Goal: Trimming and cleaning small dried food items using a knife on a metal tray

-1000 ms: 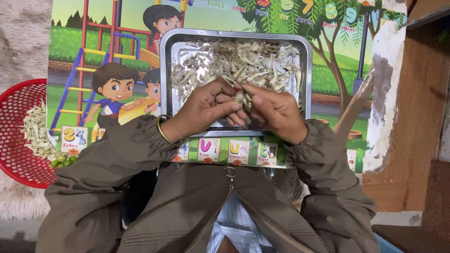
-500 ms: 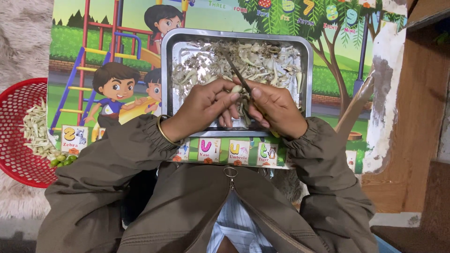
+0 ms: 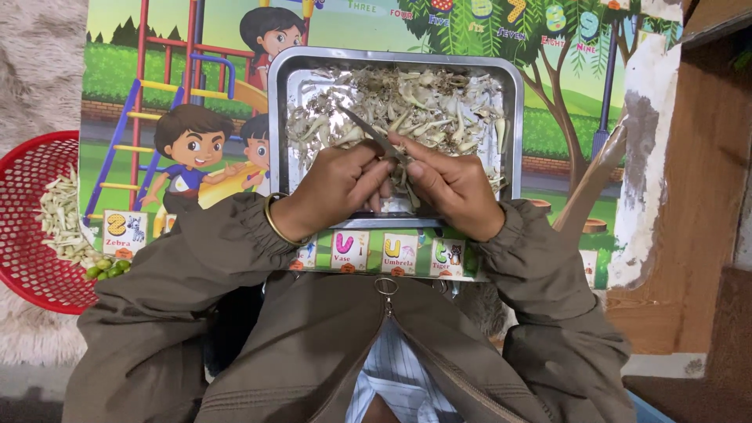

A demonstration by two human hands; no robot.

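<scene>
Pod (image 3: 368, 133) pinched by both hands — red basket (image 3: 31, 227) left, perhaps peas inside.

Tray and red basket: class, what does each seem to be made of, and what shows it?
Tray: likely metal, perhaps steel or aluminium; its grey, shiny surface reflects light and has a rolled rim. Basket: probably plastic; uniform glossy red with a moulded mesh of small holes.

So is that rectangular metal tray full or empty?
Partly full: the rectangular metal tray holds pale shelled pods, with bare metal at its left.
</scene>
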